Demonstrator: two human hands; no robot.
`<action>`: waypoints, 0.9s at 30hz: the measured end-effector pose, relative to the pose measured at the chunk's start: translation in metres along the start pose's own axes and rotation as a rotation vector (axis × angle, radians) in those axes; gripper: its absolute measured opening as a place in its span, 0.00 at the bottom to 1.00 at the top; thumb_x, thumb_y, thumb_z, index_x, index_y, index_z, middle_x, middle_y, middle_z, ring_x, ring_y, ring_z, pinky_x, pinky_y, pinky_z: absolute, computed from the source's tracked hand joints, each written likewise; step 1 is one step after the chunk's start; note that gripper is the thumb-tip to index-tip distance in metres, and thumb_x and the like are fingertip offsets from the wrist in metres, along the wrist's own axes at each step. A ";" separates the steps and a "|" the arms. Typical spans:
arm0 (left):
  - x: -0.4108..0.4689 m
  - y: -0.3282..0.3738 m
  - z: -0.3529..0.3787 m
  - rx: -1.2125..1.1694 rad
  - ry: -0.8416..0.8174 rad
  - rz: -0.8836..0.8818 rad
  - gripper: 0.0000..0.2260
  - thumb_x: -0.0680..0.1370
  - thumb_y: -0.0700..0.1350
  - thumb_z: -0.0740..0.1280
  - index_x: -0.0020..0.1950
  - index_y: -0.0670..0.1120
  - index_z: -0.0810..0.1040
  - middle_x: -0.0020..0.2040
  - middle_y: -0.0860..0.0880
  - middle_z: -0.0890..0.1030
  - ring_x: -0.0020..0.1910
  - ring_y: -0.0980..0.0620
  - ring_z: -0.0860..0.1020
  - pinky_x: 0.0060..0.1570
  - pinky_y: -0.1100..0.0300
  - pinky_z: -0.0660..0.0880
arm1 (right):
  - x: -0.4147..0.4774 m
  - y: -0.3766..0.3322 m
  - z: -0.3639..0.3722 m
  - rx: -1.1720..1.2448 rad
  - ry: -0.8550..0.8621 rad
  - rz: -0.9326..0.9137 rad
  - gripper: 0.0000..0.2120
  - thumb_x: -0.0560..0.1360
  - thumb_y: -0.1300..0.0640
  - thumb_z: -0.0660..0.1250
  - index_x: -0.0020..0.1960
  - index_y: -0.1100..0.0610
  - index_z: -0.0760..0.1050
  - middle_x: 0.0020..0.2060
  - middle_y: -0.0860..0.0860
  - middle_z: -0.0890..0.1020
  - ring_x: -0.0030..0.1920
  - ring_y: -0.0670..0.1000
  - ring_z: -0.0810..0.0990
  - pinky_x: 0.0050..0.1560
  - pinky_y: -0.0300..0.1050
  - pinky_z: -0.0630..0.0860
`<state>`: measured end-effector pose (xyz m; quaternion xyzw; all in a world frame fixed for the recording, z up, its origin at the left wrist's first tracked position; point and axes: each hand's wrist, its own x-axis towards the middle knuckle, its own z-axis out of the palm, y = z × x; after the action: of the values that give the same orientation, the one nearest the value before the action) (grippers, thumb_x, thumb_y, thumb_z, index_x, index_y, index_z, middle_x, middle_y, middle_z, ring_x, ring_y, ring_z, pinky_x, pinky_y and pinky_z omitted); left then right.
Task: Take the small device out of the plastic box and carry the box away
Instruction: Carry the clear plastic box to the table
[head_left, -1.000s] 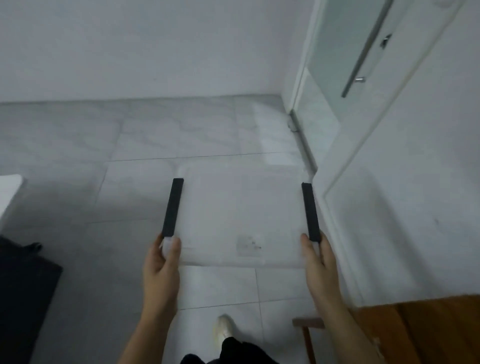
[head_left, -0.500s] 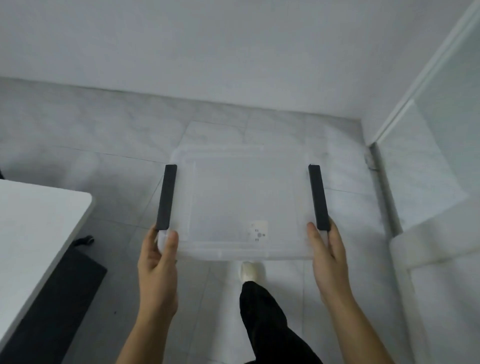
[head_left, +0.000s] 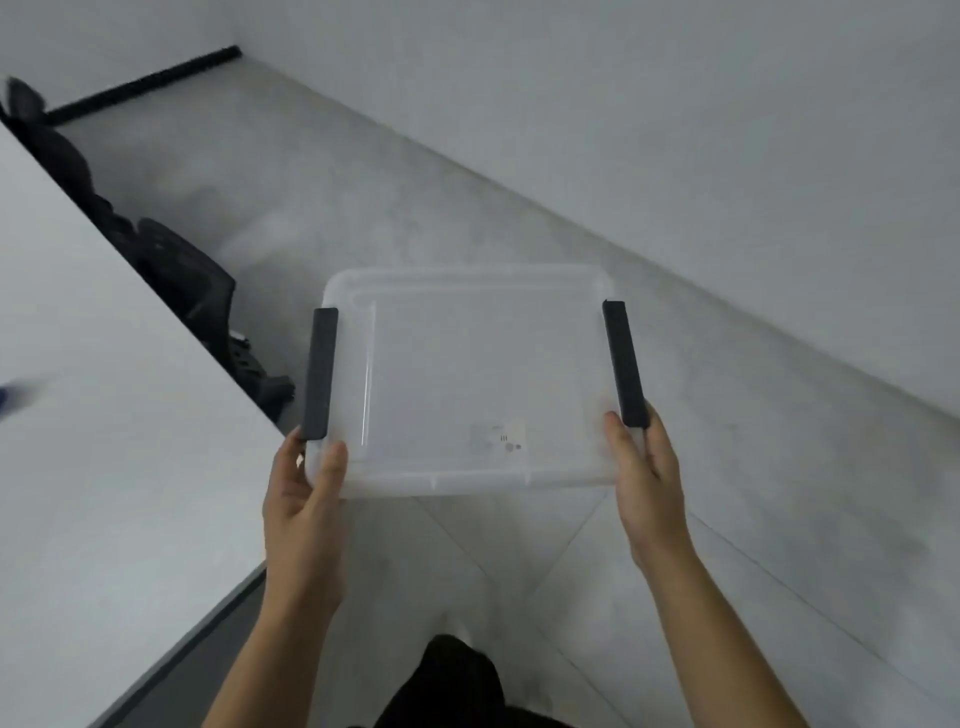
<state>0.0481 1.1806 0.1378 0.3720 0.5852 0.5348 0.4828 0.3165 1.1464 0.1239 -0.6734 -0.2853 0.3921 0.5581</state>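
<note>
I hold a clear plastic box (head_left: 467, 374) level in front of me, above the grey tiled floor. It has a clear lid, a black latch on each side and a small label near its front edge. My left hand (head_left: 304, 493) grips the front left corner just below the left latch (head_left: 320, 380). My right hand (head_left: 647, 478) grips the front right corner below the right latch (head_left: 623, 364). Nothing shows inside the box. The small device is not in view.
A white table (head_left: 104, 441) fills the left side, its edge running diagonally close to my left hand. Black chairs (head_left: 176, 270) stand behind it. A white wall (head_left: 675, 130) runs across the right and back. My dark trouser leg (head_left: 452, 680) is below the box.
The view has swung left while I carry the box: the glass door and right wall have gone from sight, and the white table now fills the left. My grip is unchanged.
</note>
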 end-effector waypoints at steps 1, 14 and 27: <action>0.021 0.002 0.003 -0.017 0.040 0.008 0.12 0.83 0.46 0.65 0.65 0.55 0.78 0.58 0.54 0.84 0.58 0.53 0.82 0.64 0.48 0.75 | 0.027 -0.008 0.019 -0.015 -0.044 -0.012 0.17 0.81 0.47 0.62 0.69 0.41 0.72 0.62 0.36 0.78 0.64 0.37 0.74 0.63 0.38 0.68; 0.393 0.043 0.081 -0.125 0.188 -0.034 0.11 0.82 0.46 0.66 0.56 0.64 0.78 0.56 0.60 0.84 0.57 0.61 0.81 0.61 0.59 0.73 | 0.357 -0.101 0.266 -0.056 -0.184 -0.042 0.13 0.81 0.49 0.63 0.64 0.37 0.71 0.54 0.30 0.79 0.54 0.26 0.75 0.51 0.30 0.69; 0.750 0.099 0.154 -0.120 0.330 -0.023 0.14 0.83 0.45 0.65 0.54 0.66 0.80 0.57 0.55 0.84 0.56 0.54 0.82 0.55 0.59 0.75 | 0.668 -0.160 0.504 -0.017 -0.325 -0.010 0.13 0.81 0.46 0.62 0.63 0.32 0.69 0.57 0.28 0.74 0.58 0.26 0.71 0.53 0.28 0.65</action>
<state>-0.0045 1.9501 0.1156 0.2430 0.6280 0.6169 0.4074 0.2527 1.9956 0.1046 -0.6046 -0.3784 0.4905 0.5007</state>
